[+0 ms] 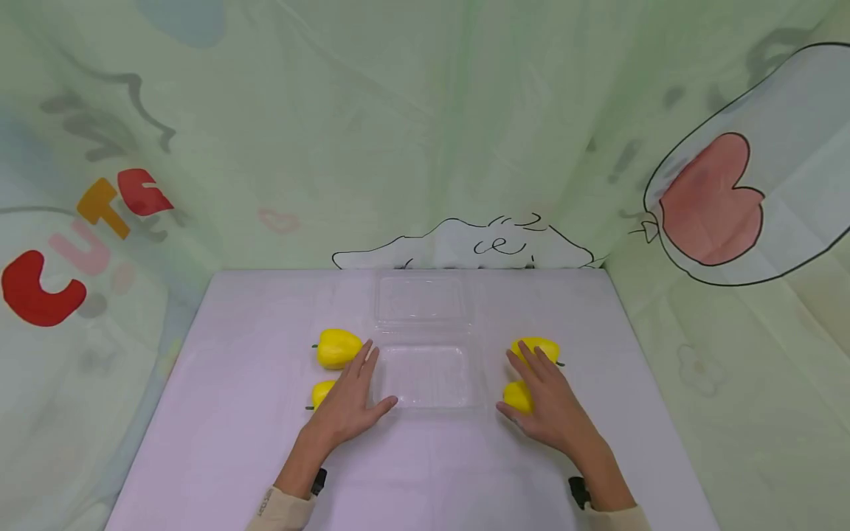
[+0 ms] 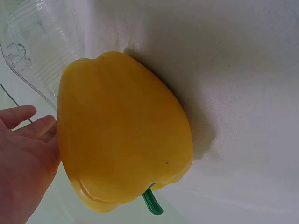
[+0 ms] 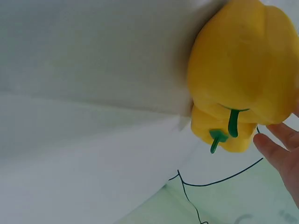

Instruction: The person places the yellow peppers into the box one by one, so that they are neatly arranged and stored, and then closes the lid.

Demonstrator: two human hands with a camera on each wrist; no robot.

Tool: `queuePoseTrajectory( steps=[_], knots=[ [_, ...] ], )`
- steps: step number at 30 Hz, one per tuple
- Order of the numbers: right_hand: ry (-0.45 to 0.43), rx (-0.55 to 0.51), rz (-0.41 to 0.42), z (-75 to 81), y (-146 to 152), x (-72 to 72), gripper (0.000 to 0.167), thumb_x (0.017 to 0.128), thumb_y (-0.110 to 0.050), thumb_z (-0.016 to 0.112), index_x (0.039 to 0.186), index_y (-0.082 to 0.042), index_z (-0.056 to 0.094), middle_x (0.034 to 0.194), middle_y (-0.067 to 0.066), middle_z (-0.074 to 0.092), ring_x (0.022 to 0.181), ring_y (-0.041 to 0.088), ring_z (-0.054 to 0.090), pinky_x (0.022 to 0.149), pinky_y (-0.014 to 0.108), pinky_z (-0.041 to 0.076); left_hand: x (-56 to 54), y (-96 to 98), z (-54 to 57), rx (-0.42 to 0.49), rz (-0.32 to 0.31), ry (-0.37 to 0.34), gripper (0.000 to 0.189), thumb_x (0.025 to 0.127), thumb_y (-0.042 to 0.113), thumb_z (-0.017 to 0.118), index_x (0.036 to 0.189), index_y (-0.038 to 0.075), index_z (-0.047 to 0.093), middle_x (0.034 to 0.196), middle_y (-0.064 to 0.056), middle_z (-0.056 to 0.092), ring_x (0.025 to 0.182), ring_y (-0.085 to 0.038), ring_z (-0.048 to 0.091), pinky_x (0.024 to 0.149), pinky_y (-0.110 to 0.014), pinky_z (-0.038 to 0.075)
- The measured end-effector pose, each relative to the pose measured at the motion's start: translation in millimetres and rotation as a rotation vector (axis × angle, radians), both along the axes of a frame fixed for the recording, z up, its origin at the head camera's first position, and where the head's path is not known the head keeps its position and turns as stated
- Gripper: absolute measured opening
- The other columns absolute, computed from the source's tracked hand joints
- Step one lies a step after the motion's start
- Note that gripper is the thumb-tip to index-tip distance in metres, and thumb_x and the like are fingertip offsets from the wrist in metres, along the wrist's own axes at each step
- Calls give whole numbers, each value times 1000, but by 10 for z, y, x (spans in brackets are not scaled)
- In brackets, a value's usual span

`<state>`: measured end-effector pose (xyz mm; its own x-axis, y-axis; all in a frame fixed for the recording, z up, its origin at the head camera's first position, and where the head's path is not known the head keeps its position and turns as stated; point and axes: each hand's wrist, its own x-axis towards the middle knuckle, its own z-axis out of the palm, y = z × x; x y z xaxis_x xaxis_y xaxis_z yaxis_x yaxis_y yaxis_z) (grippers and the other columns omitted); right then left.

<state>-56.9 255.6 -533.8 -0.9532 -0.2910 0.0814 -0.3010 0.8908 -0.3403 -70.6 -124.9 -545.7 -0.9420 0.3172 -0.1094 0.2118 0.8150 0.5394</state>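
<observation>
My left hand (image 1: 347, 408) reaches over the left side of the table, fingers straight and thumb spread. It partly covers a near yellow bell pepper (image 1: 322, 391), and its fingertips come up beside a far yellow bell pepper (image 1: 335, 349). One pepper (image 2: 122, 130) with a green stem fills the left wrist view, the hand's fingers behind its edge. On the right, my right hand (image 1: 550, 398) is spread with straight fingers over another pair, a far pepper (image 1: 546, 346) and a near pepper (image 1: 517, 397). Between both hands lies a clear plastic clamshell box (image 1: 425, 377), its lid folded back.
The box's lid (image 1: 420, 299) lies flat toward the back of the white-covered table (image 1: 259, 310). A pale green printed curtain (image 1: 398, 133) hangs behind the table and along both sides.
</observation>
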Motion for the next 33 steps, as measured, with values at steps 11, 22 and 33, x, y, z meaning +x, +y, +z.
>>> queuePoseTrajectory(
  steps=[11, 22, 33],
  knots=[
    [-15, -90, -9, -30, 115, 89, 79, 86, -35, 87, 154, -13, 54, 162, 15, 49, 146, 40, 45, 118, 67, 44, -6, 4, -21, 26, 14, -77, 106, 95, 56, 73, 170, 4, 17, 182, -5, 5, 165, -32, 26, 130, -54, 36],
    [26, -69, -5, -81, 167, 135, 64, 83, -29, 90, 139, -8, 68, 149, 14, 60, 135, 38, 54, 110, 63, 53, 2, 20, -35, 23, 21, -68, 109, 93, 59, 74, 169, 2, 19, 182, -6, 6, 161, -32, 35, 126, -50, 43],
    [-68, -64, -55, -111, 241, 171, 68, 85, -21, 90, 143, -1, 62, 148, 18, 60, 133, 41, 57, 111, 62, 52, -6, 41, -35, 27, 15, -81, 109, 93, 57, 75, 168, -1, 21, 182, -8, 3, 156, -34, 44, 120, -49, 49]
  ],
)
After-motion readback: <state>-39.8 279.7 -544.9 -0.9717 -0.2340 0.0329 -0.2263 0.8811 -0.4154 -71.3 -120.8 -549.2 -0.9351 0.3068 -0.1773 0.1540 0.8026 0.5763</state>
